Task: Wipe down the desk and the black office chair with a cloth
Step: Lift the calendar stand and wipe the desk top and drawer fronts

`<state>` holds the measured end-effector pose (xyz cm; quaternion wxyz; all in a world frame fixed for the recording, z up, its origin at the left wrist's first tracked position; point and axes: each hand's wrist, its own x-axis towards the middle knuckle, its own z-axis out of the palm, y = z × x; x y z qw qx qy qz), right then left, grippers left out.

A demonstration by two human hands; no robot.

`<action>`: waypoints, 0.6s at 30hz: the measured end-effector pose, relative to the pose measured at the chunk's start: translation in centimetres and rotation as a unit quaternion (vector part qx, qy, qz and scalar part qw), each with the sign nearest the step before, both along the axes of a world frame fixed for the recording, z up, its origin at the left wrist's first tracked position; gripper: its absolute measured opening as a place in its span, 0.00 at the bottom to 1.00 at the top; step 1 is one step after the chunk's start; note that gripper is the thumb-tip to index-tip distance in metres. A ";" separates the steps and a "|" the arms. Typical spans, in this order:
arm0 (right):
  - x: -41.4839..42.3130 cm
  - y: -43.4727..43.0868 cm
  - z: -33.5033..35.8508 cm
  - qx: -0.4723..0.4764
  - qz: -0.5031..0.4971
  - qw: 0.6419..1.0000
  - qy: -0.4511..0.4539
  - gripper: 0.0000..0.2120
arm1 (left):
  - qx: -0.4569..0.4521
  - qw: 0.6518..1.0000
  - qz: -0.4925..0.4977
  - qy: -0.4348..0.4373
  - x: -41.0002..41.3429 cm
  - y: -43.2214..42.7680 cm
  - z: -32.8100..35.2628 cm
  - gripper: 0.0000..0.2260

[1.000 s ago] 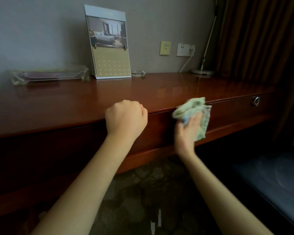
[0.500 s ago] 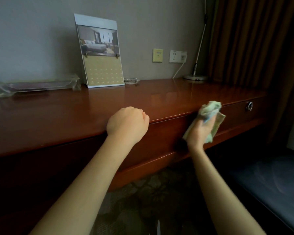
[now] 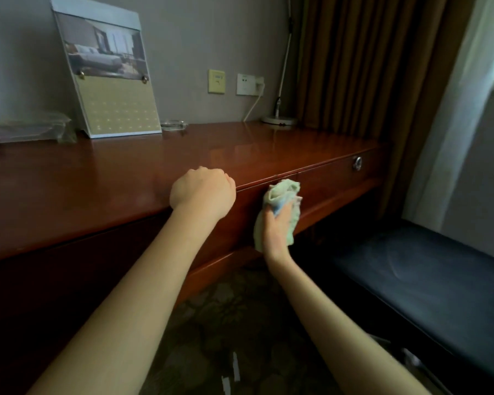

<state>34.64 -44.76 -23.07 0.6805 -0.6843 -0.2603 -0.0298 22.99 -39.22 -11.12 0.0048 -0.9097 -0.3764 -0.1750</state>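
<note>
Reddish-brown wood forms the desk (image 3: 97, 181), and the person's right hand (image 3: 275, 229) grips a bunched pale green cloth (image 3: 280, 192), pressing it against the desk's front panel just below the top edge. The left hand (image 3: 201, 192) is curled into a fist that holds nothing and rests on the desktop's front edge, near the cloth. A dark padded seat (image 3: 425, 275) stands low at the right, apart from both hands, and a picture stand (image 3: 109, 81) leans at the back of the desk.

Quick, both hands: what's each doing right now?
Left hand: closed fist, holding nothing, resting on the desk edge.
Right hand: gripping the cloth against the desk front.
</note>
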 end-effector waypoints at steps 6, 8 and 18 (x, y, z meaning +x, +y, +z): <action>-0.9 -0.2 0.0 -0.004 0.004 1.000 -0.004 0.38 | 0.038 0.999 -0.029 -0.019 0.0 0.3 -0.3 0.22; -1.1 0.1 -0.1 -0.003 -0.009 1.000 -0.009 0.38 | 0.046 0.998 -0.035 -0.022 0.1 0.5 -0.5 0.22; 2.0 0.0 -0.9 0.007 -0.013 0.998 -0.060 0.36 | 0.094 0.995 -0.029 -0.021 2.3 0.4 -0.9 0.22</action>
